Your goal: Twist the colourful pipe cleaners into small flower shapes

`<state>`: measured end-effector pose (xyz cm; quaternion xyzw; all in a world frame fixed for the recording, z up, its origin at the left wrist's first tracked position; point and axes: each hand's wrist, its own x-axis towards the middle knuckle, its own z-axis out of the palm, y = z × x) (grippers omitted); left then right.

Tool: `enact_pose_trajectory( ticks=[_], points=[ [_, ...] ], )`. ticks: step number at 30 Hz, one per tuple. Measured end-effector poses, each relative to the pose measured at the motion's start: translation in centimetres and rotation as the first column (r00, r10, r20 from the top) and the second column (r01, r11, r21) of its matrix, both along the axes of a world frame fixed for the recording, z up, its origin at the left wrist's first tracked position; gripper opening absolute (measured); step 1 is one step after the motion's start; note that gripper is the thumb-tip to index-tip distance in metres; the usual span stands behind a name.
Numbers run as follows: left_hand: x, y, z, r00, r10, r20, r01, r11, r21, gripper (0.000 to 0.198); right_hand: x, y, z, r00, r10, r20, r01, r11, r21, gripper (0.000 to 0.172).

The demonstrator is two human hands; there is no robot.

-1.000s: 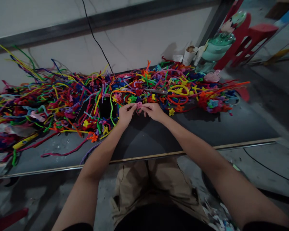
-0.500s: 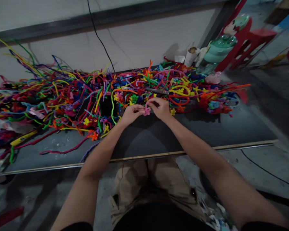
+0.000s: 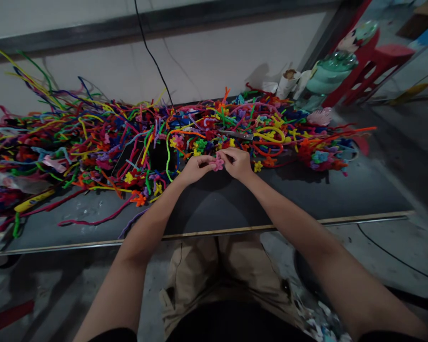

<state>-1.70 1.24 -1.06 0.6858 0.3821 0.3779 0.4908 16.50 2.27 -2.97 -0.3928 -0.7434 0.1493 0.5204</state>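
A small pink pipe-cleaner flower (image 3: 218, 164) is held between my two hands, above the near part of the dark table. My left hand (image 3: 195, 169) pinches its left side between thumb and fingertips. From the right, my right hand (image 3: 238, 161) has its fingers closed on the flower's upper end, a short pink stem there. Just beyond my hands lies a heap of coloured pipe cleaners (image 3: 103, 128), with yellow-handled scissors (image 3: 242, 136) on top and small finished flowers scattered through it.
A bunch of pipe-cleaner flowers (image 3: 321, 156) sits at the right of the dark table (image 3: 364, 192). Behind it stand a green bottle (image 3: 330, 78) and a cardboard tube (image 3: 287, 84). A yellow cutter-like tool (image 3: 34, 200) lies left. A red stool (image 3: 385, 61) stands beyond the table.
My right hand's fingers have come down closer to the flower, and less of the pink stem shows above it. My left hand keeps its pinch. The camera view has shifted slightly.
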Motion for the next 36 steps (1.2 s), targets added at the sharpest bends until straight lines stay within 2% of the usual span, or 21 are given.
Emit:
enact_pose_trajectory(
  ticks=[3, 4, 6, 8, 10, 11, 13, 16, 18, 21, 23, 26, 31, 36],
  points=[
    [-0.3, 0.4, -0.4, 0.990, 0.086, -0.114, -0.082, 0.996, 0.036, 0.020, 0.3, 0.2, -0.2, 0.995, -0.067, 0.069, 0.066, 0.998, 0.011, 0.033],
    [-0.4, 0.5, -0.6, 0.980, 0.127, -0.153, -0.115, 0.990, 0.082, 0.018, 0.3, 0.3, -0.2, 0.994, -0.070, 0.084, 0.069, 0.998, 0.008, 0.031],
    [-0.6, 0.6, -0.9, 0.949, 0.239, -0.205, -0.182, 0.947, 0.264, 0.015, 0.5, 0.4, -0.1, 0.995, -0.055, 0.080, 0.057, 0.998, -0.015, 0.030],
    [-0.9, 0.6, -1.2, 0.910, 0.346, -0.230, -0.188, 0.836, 0.516, 0.015, 0.6, 0.4, 0.1, 0.999, -0.017, 0.033, 0.018, 0.999, -0.049, 0.030],
    [-1.2, 0.5, -1.3, 0.879, 0.400, -0.260, -0.102, 0.691, 0.716, 0.019, 0.8, 0.5, 0.5, 0.999, 0.032, -0.039, -0.035, 0.996, -0.081, 0.029],
    [-1.4, 0.4, -1.3, 0.866, 0.412, -0.282, -0.049, 0.633, 0.773, 0.022, 1.0, 0.5, 0.7, 0.996, 0.055, -0.073, -0.062, 0.994, -0.094, 0.028],
    [-1.7, 0.2, -1.2, 0.839, 0.451, -0.305, 0.004, 0.555, 0.832, 0.026, 1.2, 0.5, 1.2, 0.989, 0.090, -0.121, -0.104, 0.988, -0.115, 0.025],
    [-2.0, 0.0, -1.0, 0.801, 0.524, -0.289, -0.006, 0.490, 0.872, 0.031, 1.4, 0.2, 1.9, 0.982, 0.128, -0.139, -0.144, 0.984, -0.108, 0.023],
    [-2.3, -0.1, -0.9, 0.794, 0.539, -0.282, -0.007, 0.472, 0.881, 0.033, 1.4, -0.2, 2.3, 0.981, 0.149, -0.122, -0.158, 0.985, -0.074, 0.023],
    [-2.6, 0.0, -0.9, 0.794, 0.527, -0.304, 0.014, 0.484, 0.875, 0.029, 1.4, -0.7, 2.5, 0.984, 0.171, -0.040, -0.172, 0.985, -0.012, 0.022],
    [-2.7, 0.0, -1.0, 0.801, 0.507, -0.317, 0.032, 0.494, 0.869, 0.024, 1.2, -0.8, 2.4, 0.984, 0.175, 0.029, -0.175, 0.984, 0.021, 0.022],
    [-2.6, -0.1, -1.1, 0.815, 0.490, -0.309, 0.049, 0.473, 0.879, 0.022, 0.9, -0.7, 1.9, 0.984, 0.151, 0.100, -0.158, 0.985, 0.065, 0.024],
    [-1.8, -0.1, -1.1, 0.777, 0.581, -0.243, -0.039, 0.429, 0.902, 0.024, 0.5, -0.5, 1.4, 0.989, 0.055, 0.138, -0.068, 0.994, 0.088, 0.026],
    [-2.0, 0.1, -1.0, 0.788, 0.555, -0.266, -0.043, 0.480, 0.876, 0.030, 0.4, -0.7, 1.4, 0.989, 0.071, 0.133, -0.086, 0.990, 0.112, 0.026]
  ],
)
